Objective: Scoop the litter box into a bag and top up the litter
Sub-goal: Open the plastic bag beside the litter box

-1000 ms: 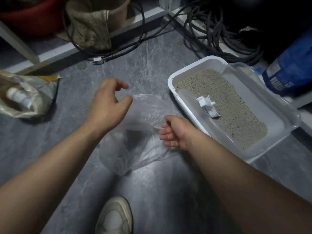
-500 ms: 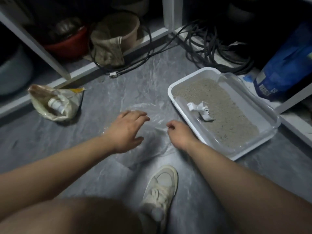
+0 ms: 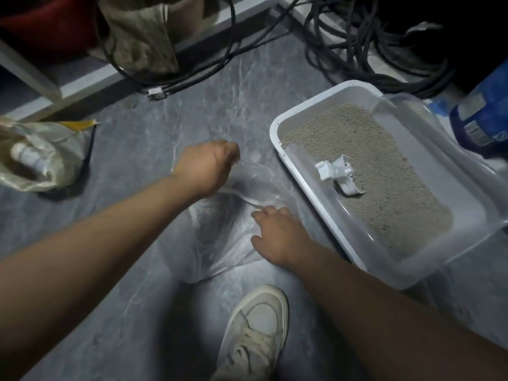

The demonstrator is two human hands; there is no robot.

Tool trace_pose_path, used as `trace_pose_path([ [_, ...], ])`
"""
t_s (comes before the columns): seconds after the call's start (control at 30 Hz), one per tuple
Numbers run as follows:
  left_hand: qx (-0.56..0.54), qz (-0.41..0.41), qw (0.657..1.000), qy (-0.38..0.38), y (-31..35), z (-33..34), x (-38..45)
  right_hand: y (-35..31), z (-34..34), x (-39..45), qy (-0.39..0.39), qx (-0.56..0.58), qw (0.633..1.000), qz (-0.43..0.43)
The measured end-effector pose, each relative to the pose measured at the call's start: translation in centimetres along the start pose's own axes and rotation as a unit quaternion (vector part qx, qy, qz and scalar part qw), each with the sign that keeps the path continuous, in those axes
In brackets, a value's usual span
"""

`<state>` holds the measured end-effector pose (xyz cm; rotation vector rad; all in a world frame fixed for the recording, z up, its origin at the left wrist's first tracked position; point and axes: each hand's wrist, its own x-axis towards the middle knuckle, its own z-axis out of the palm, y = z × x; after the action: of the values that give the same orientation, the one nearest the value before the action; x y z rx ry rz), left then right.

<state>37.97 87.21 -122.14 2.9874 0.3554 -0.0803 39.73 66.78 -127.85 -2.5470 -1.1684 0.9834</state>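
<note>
A clear plastic bag (image 3: 217, 237) lies on the grey floor between my arms. My left hand (image 3: 209, 166) is closed on the bag's far edge. My right hand (image 3: 277, 235) rests on the bag's near right edge, fingers bent onto the plastic. To the right sits a white litter box (image 3: 288, 160) with a clear liner tray, filled with tan litter (image 3: 371, 166). A white scoop (image 3: 336, 171) lies on the litter. At the far right edge stands a blue litter bag (image 3: 483, 116).
A yellowish plastic bag holding a white bottle (image 3: 35, 155) lies at the left. Dark cables (image 3: 357, 42) coil behind the litter box. A beige cloth and a red tub (image 3: 41, 26) sit under a shelf at the back. My white shoe (image 3: 255, 331) is below the bag.
My left hand has gone from open above the bag to closed on its far edge. My right hand has stayed on the bag's right side. The camera view has shifted.
</note>
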Motion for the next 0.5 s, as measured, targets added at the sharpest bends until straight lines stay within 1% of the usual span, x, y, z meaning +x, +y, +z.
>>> trace_pose_path([
  [0.1, -0.023, -0.029, 0.999, 0.006, 0.3, -0.5, 1.3, 0.0, 0.0, -0.2, 0.006, -0.087, 0.996, 0.027],
  [0.17, -0.052, -0.052, 0.997, -0.005, 0.6, -0.9, 1.8, -0.3, -0.1, -0.3, 0.061, -0.11, 0.991, 0.038],
  [0.23, -0.079, -0.059, 0.995, -0.018, 1.0, -1.7, 2.2, -1.0, -0.1, 0.1, 0.14, -0.102, 0.985, 0.007],
  [0.27, -0.086, -0.059, 0.994, -0.039, 1.2, -2.2, 2.4, -1.4, 0.0, 0.5, 0.168, -0.09, 0.981, -0.02],
  [0.3, -0.087, -0.055, 0.992, -0.075, 1.4, -3.0, 2.4, -1.9, 0.2, 1.0, 0.182, -0.081, 0.979, -0.043],
  [0.37, -0.049, -0.045, 0.985, -0.157, 2.0, -4.8, 2.0, -2.7, 0.6, 1.8, 0.161, -0.064, 0.983, -0.054],
  [0.4, -0.02, -0.032, 0.987, -0.157, 2.2, -5.6, 1.4, -3.0, 0.8, 2.1, 0.132, -0.06, 0.988, -0.043],
  [0.43, -0.006, -0.008, 0.993, -0.116, 2.5, -6.5, 0.6, -3.0, 1.1, 2.3, 0.102, -0.064, 0.992, -0.032],
  [0.47, -0.017, 0.028, 0.998, -0.06, 3.0, -7.1, -0.3, -2.8, 1.3, 2.4, 0.079, -0.074, 0.994, -0.024],
  [0.5, -0.053, 0.068, 0.996, -0.021, 3.6, -7.4, -1.4, -2.5, 1.6, 2.4, 0.065, -0.086, 0.994, -0.024],
])
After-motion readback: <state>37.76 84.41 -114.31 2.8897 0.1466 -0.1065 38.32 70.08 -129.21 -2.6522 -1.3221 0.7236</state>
